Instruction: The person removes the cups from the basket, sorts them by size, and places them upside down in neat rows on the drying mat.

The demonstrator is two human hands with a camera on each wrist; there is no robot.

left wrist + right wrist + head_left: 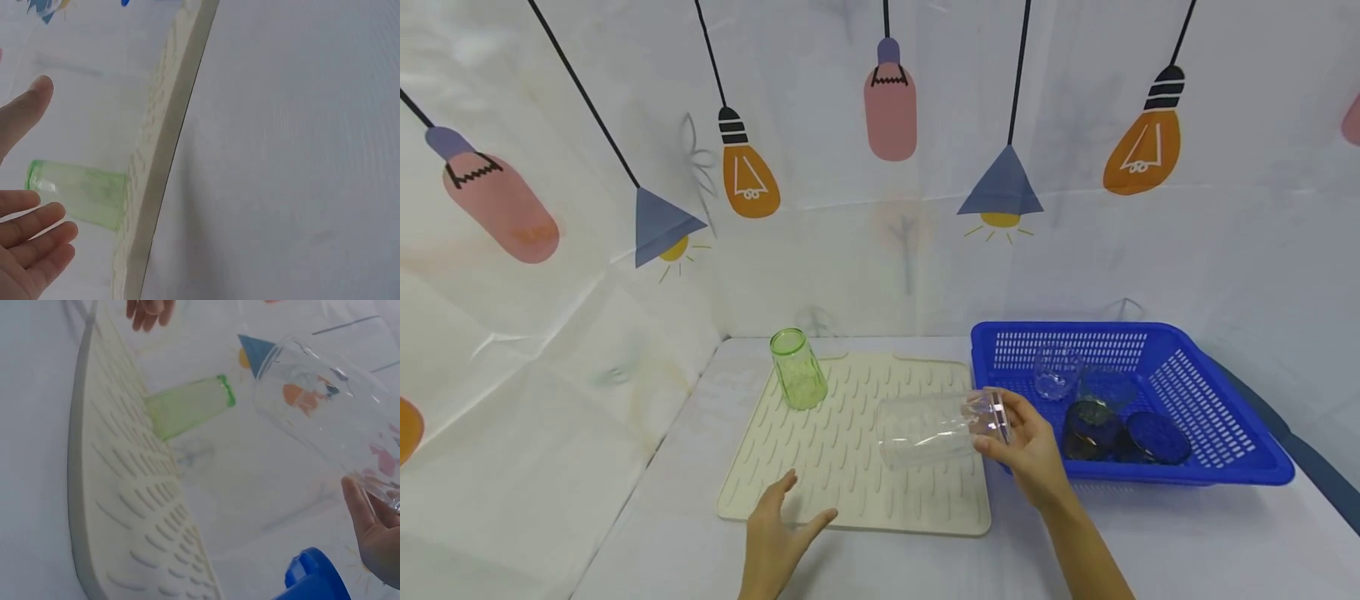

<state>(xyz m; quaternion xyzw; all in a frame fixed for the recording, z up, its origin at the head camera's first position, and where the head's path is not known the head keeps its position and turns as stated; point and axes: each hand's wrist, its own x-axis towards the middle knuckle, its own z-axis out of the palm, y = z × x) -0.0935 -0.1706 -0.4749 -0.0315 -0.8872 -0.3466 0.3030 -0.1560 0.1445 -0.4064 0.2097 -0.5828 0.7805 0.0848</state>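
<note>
Only head view shows right hand's glass near seemingly dark ones.

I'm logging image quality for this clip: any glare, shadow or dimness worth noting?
Head: bright glints on the clear glass in the right hand; left wrist: dim and greyish, a soft-edged shadow on the white tabletop beside the mat; right wrist: small highlights along the clear glass.

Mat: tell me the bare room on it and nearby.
Free: the mat between the green glass and the clear glass in the right hand, plus the table left of the mat. Crowded: the basket, with several glasses inside; the left hand is near the mat's front-left corner.
</note>
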